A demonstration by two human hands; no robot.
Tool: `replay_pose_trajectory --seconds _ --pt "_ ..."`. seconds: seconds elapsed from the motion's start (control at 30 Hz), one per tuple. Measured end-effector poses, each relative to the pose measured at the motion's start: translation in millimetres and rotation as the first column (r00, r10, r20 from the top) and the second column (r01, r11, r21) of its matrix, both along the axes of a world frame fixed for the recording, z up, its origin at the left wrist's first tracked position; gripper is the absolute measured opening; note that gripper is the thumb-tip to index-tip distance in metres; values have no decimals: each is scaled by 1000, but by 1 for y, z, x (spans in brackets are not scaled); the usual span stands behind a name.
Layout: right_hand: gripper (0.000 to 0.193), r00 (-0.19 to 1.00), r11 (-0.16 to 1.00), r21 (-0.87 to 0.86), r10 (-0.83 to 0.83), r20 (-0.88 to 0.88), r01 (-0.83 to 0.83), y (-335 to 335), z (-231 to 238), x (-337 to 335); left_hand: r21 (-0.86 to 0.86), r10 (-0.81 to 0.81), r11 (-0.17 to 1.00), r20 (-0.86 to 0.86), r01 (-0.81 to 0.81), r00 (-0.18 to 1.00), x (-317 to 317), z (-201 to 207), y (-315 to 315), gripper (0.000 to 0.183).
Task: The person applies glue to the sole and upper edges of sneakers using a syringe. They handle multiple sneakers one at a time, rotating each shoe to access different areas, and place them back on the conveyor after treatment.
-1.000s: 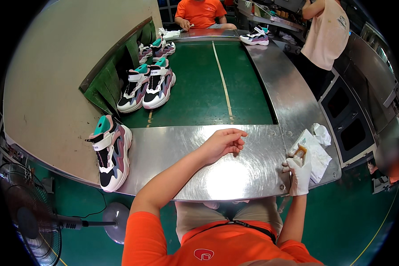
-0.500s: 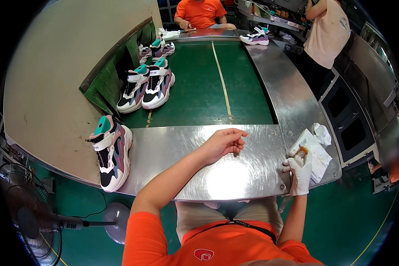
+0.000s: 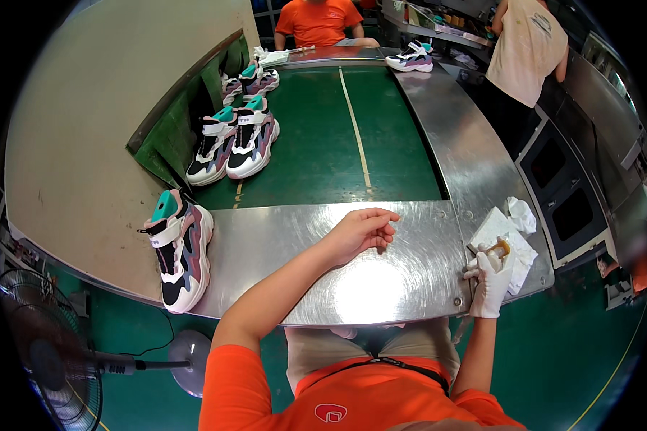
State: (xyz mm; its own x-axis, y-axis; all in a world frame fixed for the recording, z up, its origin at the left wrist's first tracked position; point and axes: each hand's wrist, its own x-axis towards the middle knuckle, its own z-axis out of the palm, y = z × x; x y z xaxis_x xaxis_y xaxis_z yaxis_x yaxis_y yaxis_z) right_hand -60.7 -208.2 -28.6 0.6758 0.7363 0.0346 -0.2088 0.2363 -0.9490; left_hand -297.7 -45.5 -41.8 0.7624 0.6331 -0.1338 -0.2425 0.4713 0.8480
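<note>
My left hand (image 3: 366, 233), bare, rests on the steel tabletop (image 3: 410, 273) with its fingers loosely curled and nothing visible in them. Over on the right, my right hand (image 3: 490, 281) wears a white glove. Its fingers are bent around a small amber-brown piece (image 3: 502, 248), whose kind I cannot make out. Beneath and beside that hand lie white cloths or papers (image 3: 522, 262) and a crumpled white wad (image 3: 520, 215). A white, black and purple sneaker (image 3: 185, 251) with a teal insert stands at the table's left end, apart from both hands.
Several matching sneakers (image 3: 251, 140) stand on the green belt (image 3: 316, 144) beside green flaps (image 3: 162, 147). Another sneaker (image 3: 411, 57) sits at the far right corner. A person in orange (image 3: 320, 21) sits opposite; another person (image 3: 528, 50) stands at right. A fan (image 3: 50, 359) is at lower left.
My gloved right hand has turned slightly, and the amber-brown piece has shifted right. My left hand stays put. The person opposite has drawn a hand back; the standing person has lowered an arm.
</note>
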Motion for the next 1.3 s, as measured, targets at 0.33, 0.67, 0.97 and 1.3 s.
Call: replay_pose_trajectory --seconds 0.33,0.67,0.97,1.3 --pt "59 999 999 -28 33 9 -33 3 -1 5 21 6 1000 -23 -5 1000 2 -3 1 28" --pt "65 998 994 -113 10 57 -3 6 -2 10 26 -20 999 -22 21 1000 7 -5 3 30" --pt "66 999 999 -46 30 22 -28 1 -5 12 43 -12 999 -23 13 1000 8 -7 3 29" --pt "72 983 1000 -24 3 185 1 3 -9 10 26 1 1000 -39 0 999 13 -6 2 29"
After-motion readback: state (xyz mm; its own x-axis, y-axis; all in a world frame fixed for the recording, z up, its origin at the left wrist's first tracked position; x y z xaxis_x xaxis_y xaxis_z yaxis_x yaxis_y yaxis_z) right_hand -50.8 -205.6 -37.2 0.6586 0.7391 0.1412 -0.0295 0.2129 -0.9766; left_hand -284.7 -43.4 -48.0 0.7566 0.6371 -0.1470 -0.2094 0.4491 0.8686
